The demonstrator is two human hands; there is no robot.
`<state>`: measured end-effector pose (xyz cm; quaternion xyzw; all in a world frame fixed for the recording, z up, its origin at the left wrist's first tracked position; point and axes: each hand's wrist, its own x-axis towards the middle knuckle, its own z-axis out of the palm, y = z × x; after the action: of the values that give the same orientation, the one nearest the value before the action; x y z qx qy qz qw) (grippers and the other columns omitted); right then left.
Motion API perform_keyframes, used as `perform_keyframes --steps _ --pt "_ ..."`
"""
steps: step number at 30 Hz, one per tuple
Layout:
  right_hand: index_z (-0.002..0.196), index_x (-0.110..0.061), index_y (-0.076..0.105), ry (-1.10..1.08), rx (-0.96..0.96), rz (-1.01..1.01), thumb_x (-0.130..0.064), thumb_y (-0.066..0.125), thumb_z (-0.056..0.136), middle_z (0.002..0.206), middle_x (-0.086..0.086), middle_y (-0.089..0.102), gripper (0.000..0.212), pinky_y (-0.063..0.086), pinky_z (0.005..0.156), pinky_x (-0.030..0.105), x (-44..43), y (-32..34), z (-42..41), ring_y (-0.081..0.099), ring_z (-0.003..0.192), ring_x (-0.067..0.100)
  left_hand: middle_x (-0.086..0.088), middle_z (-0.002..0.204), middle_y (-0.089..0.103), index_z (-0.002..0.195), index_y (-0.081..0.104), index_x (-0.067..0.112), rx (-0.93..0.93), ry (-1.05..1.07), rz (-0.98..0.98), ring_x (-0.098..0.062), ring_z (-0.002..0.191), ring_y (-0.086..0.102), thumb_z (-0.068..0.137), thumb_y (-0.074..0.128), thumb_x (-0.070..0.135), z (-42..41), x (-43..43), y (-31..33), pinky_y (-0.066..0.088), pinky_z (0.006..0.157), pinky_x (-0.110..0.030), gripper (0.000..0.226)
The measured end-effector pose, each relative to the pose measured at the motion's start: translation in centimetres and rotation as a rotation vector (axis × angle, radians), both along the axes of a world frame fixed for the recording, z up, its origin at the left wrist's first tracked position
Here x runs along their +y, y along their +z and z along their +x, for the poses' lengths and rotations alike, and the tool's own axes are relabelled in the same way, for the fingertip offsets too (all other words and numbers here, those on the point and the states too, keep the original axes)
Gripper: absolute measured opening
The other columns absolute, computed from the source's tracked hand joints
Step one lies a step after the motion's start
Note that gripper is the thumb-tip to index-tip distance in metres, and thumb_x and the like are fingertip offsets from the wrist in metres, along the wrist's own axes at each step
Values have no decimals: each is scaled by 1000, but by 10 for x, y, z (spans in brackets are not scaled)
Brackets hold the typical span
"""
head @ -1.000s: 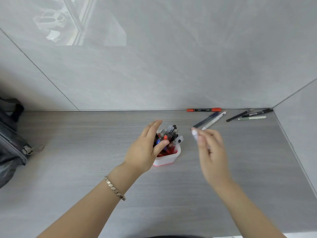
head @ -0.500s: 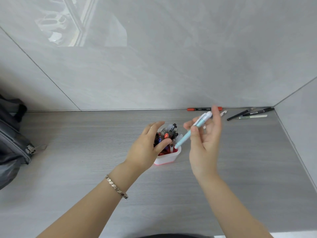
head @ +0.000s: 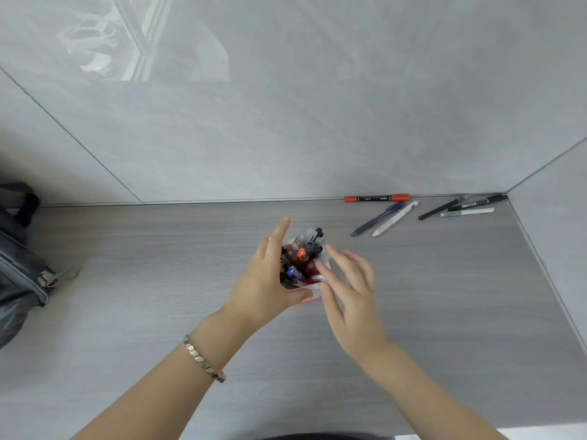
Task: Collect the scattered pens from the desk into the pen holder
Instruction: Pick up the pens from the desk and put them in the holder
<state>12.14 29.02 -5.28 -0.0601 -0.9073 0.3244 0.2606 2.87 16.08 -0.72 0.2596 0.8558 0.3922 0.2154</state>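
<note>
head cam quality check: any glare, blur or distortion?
Head view: window glare on the glossy wall upper left; right hand fingers motion-blurred over the pen holder; wide-angle bends the desk edges; far pens stay sharp.

I read this as a study or office nook. My view falls on a grey wood-grain desk [head: 127,312] set into a corner of glossy grey tiled walls [head: 317,122], one panel catching a window's reflection [head: 127,42]. Stationery marks it as a writing place: a pen holder [head: 313,285] crowded with pens, and loose pens [head: 386,218] and a red-capped marker [head: 376,198] by the back wall. A dark zipped bag [head: 19,274] rests at the left edge.
</note>
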Motion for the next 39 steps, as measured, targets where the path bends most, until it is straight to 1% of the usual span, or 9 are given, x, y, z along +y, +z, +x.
perform_keyframes --steps 4,9,12,17,19,21,25,32,39 --pt "108 -7 62 -145 -45 -232 -15 46 89 112 3 56 26 40 100 32 49 17 -20 50 104 14 7 133 41 137 14 40 6 8 -58 -13 116 48 62 81 28 -6 1 -1 39 81 -23 101" --pt "134 -5 31 -657 -502 -411 -14 52 87 131 25 39 52 37 96 35 134 15 -87 44 116 34 7 129 45 137 21 35 36 -3 -93 -14 112 51 59 82 32 -8 2 1 41 81 -25 99" --pt "140 3 12 -734 -803 -365 -26 49 89 115 31 45 69 40 96 35 152 3 -116 41 122 36 9 128 46 135 23 34 41 13 -97 -10 112 50 58 82 33 -7 2 3 41 80 -23 97" --pt "130 8 38 -704 -1120 -157 -22 54 84 143 26 33 58 34 104 30 164 -24 -128 33 133 31 11 128 47 135 25 34 37 18 -99 -8 113 50 58 82 39 -8 2 1 44 85 -25 96" --pt "97 7 59 -662 -1046 -280 -19 55 83 124 16 60 31 43 92 31 158 -24 -121 46 123 29 11 128 47 135 25 35 37 15 -107 -9 113 50 58 82 39 -9 2 1 46 86 -27 96" --pt "60 1 48 -675 -917 -421 -13 59 79 78 17 73 26 49 71 35 148 -23 -106 61 98 32 11 128 46 134 25 35 34 15 -112 -9 113 50 57 82 38 -9 1 0 47 85 -29 95" --pt "55 -5 51 -647 -890 -440 -16 66 72 52 12 55 26 33 44 26 124 -27 -55 57 62 31 9 130 46 134 27 33 24 17 -98 -8 114 49 58 82 36 -9 0 0 43 82 -24 94" --pt "63 -7 49 -412 -1041 -189 -17 61 78 61 8 50 22 28 43 27 99 -20 -18 48 60 28 7 132 45 133 28 30 -1 19 -70 -7 115 46 58 83 32 -8 0 0 40 81 -23 93" --pt "69 -25 51 -303 -71 -742 -6 65 77 63 -2 61 25 40 44 13 65 92 -22 54 48 0 6 133 45 133 27 32 4 22 -74 -10 116 47 58 83 32 -8 -1 -1 44 88 -30 94"
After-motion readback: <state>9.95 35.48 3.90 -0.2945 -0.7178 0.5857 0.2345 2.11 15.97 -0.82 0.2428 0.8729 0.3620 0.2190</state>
